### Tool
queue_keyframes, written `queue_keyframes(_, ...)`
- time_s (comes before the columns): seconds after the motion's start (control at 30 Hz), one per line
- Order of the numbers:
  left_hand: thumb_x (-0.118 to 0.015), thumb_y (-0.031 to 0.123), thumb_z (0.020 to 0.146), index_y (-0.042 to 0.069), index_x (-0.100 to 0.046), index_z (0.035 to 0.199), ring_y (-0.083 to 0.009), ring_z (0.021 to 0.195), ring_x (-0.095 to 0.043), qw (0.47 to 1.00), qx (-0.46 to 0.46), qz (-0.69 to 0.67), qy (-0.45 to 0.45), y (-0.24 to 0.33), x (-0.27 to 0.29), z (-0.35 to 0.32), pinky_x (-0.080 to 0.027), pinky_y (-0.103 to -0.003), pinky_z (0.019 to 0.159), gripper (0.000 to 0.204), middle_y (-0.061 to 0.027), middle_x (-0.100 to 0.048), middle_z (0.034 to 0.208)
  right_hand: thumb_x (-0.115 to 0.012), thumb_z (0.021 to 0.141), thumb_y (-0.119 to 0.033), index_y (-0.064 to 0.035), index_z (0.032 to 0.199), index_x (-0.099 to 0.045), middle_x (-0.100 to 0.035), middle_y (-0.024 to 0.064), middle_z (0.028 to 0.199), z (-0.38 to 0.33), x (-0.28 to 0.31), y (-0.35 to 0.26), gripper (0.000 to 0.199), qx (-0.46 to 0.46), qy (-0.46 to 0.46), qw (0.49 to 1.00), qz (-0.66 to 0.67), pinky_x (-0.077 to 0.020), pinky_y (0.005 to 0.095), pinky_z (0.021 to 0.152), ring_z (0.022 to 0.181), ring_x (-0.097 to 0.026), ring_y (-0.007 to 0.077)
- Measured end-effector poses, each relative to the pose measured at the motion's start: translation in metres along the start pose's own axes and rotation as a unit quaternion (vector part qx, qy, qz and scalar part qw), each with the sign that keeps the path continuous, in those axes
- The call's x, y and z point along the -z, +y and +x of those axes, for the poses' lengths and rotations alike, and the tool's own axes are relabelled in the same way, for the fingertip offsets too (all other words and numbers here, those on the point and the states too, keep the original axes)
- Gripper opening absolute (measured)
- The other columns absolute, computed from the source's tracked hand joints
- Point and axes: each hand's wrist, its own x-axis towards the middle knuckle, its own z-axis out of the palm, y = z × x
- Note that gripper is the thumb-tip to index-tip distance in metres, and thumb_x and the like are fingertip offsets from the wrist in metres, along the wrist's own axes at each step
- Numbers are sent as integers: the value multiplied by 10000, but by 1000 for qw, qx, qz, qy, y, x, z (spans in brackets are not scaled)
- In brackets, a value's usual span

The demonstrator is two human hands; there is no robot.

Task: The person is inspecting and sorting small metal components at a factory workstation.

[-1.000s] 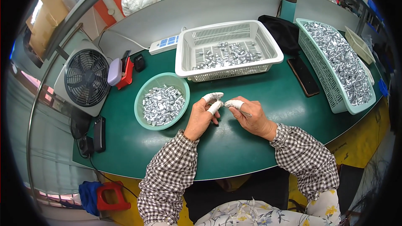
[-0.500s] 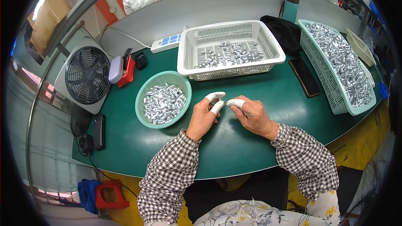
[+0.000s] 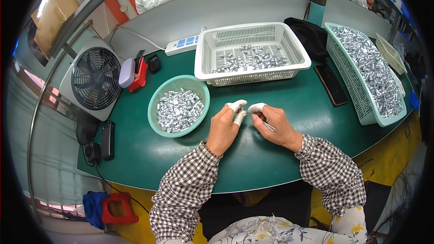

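Two hands are brought together at the middle of the green table (image 3: 280, 104): the left hand (image 3: 224, 129) and right hand (image 3: 275, 126) are pinched with white-capped fingertips (image 3: 238, 105) on a small part, hidden between them. A thin metal pin (image 3: 269, 127) is held in the right hand. A green bowl (image 3: 156, 122) of metal parts is set just left.

A dark green table (image 3: 135, 153) with a curved front edge fills the middle of the view, and a grey table (image 3: 253, 9) adjoins it at the far side. A grey box fan (image 3: 96, 79) stands at the left end, next to a metal rail (image 3: 58, 45) that slants upward. The floor (image 3: 389, 167) under the front edge is yellow. Daylight comes in at the upper left, where cardboard boxes (image 3: 43, 22) are stacked. Another person sits beyond the grey table.
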Motion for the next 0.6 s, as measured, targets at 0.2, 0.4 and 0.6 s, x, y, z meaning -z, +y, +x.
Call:
queue_keyframes(0.2, -597, -2, 792, 20, -588, 1040, -175, 665, -586, 998, -42, 27, 36, -1, -4, 0, -460, -254, 550, 249, -122, -606, 863, -520, 814, -11, 33, 841, -557, -567, 110, 669, 1, -4, 3, 63, 50, 3, 996, -77, -423, 287, 472, 527, -547, 157)
queue_keyframes(0.4, -578, 27, 803, 29, -577, 1038, -266, 721, -597, 999, 2, 16, 39, 0, 0, 1, -479, -326, 589, 235, -127, -596, 878, -505, 825, -15, 31, 769, -513, -531, 162, 656, -2, -5, 1, 73, -10, -25, 999, 29, -404, 366, 490, 559, -524, 302)
queue_keyframes(0.6, -574, 41, 803, 36, -572, 1045, -311, 732, -596, 999, 29, -8, 23, 3, -3, -2, -486, -360, 597, 242, -128, -586, 870, -512, 826, -23, 25, 720, -474, -518, 179, 659, -3, -5, 0, 123, -40, -46, 997, 38, -399, 404, 499, 571, -511, 362)
